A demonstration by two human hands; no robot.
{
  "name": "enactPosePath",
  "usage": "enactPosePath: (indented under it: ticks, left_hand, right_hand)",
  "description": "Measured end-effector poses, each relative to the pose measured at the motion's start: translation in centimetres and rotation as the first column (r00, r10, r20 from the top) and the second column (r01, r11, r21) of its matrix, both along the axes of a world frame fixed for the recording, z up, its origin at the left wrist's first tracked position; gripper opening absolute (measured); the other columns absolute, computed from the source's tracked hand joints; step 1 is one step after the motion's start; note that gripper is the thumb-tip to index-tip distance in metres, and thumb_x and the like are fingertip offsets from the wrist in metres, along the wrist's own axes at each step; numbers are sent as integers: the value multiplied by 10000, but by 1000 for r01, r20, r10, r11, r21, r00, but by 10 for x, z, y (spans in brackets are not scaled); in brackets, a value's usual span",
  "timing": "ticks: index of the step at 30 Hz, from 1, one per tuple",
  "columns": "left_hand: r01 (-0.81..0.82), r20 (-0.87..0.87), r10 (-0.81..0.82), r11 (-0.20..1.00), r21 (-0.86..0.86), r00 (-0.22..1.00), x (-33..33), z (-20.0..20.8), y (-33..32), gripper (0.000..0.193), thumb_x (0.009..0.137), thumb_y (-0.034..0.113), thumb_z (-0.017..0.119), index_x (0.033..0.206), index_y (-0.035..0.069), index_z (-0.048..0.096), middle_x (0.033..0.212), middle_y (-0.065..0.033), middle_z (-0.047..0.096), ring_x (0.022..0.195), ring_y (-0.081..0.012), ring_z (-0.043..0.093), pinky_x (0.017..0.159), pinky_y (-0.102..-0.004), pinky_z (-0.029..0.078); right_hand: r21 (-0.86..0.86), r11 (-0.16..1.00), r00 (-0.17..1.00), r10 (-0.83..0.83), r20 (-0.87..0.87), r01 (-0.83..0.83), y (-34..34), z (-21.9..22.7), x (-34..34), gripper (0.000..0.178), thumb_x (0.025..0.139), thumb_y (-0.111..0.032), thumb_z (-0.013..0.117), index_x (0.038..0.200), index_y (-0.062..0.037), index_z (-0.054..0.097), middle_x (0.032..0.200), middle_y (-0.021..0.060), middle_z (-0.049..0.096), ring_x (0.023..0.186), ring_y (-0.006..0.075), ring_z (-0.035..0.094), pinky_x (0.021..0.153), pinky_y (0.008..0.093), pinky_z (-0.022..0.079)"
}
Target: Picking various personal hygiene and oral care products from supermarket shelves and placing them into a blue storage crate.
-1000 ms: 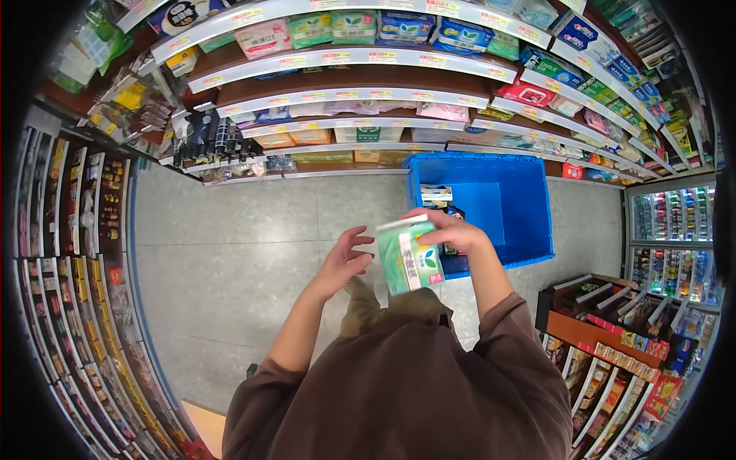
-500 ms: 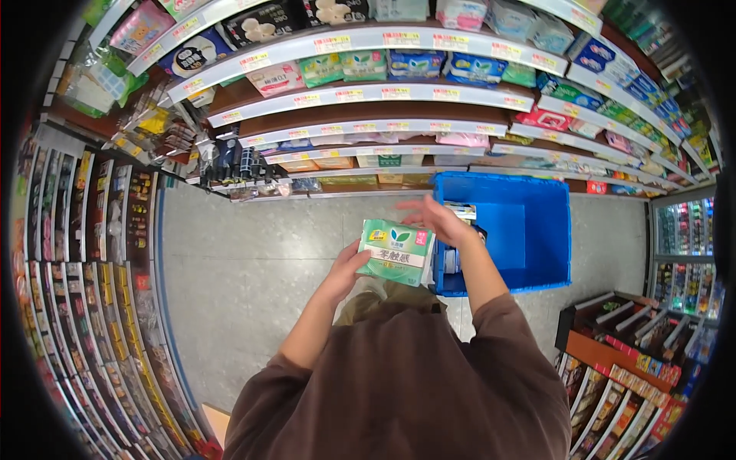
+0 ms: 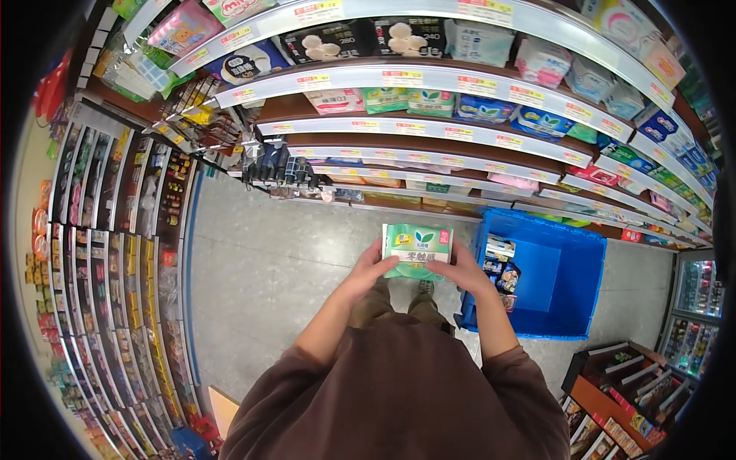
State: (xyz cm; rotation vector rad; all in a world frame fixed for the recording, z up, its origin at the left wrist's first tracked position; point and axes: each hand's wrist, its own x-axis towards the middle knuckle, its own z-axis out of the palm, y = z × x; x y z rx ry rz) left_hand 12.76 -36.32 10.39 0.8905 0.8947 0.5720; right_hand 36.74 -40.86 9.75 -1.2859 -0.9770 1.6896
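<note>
Partly curled, the left hand and right hand are holding a green pack at the brown shirt's twelve o'clock, a blue box sitting at the pack's three o'clock, seemingly a steadying step, any next move probably calling for even two-sided pressure.

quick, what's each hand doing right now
Left hand: closed on the left side of the green package, thumb across its front.
Right hand: closed on the right side of the same package.
</note>
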Motion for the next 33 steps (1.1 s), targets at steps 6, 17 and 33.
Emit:
enactPosePath:
  ticks: [6,17,33]
  left_hand:
    - [-43,2,43,999,-34,999,-67,-6,46,615,943,285,596,1441,17,352,1359,-101,509,1240,-186,484,1045,-325,380]
    - [-89,-177,183,894,438,967,-197,82,218,436,944,267,581,1298,31,484,1076,-46,626,884,-93,570,707,-223,454]
    - [-28,4,29,911,411,1000,-229,64,385,376,923,306,635,1190,48,571,907,-3,595,693,-81,470,599,-241,389]
  right_hand:
    - [-3,999,997,32,-64,-33,61,9,-60,689,839,-243,755,1369,37,414,1246,129,585,1120,180,567,942,315,463]
    - [221,966,979,-162,124,132,219,77,-210,556,874,-332,707,1276,14,540,1132,117,624,966,186,614,815,303,493]
    - [830,543,606,-704,370,123,348,72,-269,254,889,-223,618,1036,-20,659,976,221,666,905,425,618,807,476,480]
